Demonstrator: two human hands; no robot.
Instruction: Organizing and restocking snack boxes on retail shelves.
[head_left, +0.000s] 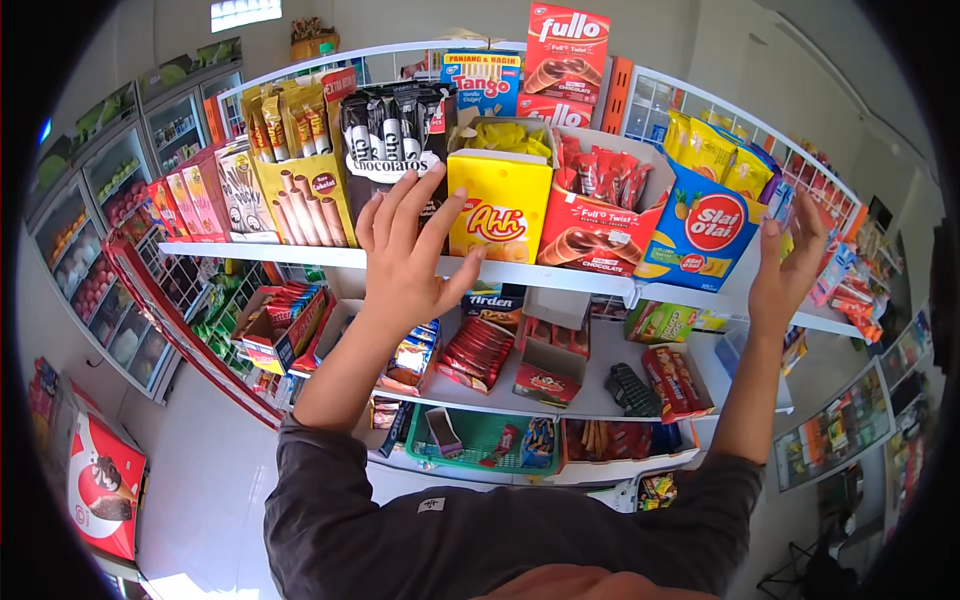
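My left hand (409, 259) is spread with fingers apart in front of the black Chocolatos wafer-stick box (390, 161) and the yellow Ahh snack box (495, 214). Its fingertips overlap both boxes; whether they touch is unclear. At the right end of the row, my right hand (787, 259) is raised by the right side of the blue Slai O'lai biscuit box (697, 225), fingers apart. Small packets lie behind those fingers, and contact with them cannot be made out. Between the hands stands a red Fullo wafer-stick box (600, 210) full of small packets.
A white shelf edge (555, 277) runs under the boxes. Pocky boxes (244, 195) and a gold wafer-stick box (304, 195) stand at left. Below are opened snack cartons (551, 367) and a green basket (480, 457). Glass-door fridges (112, 195) line the left wall.
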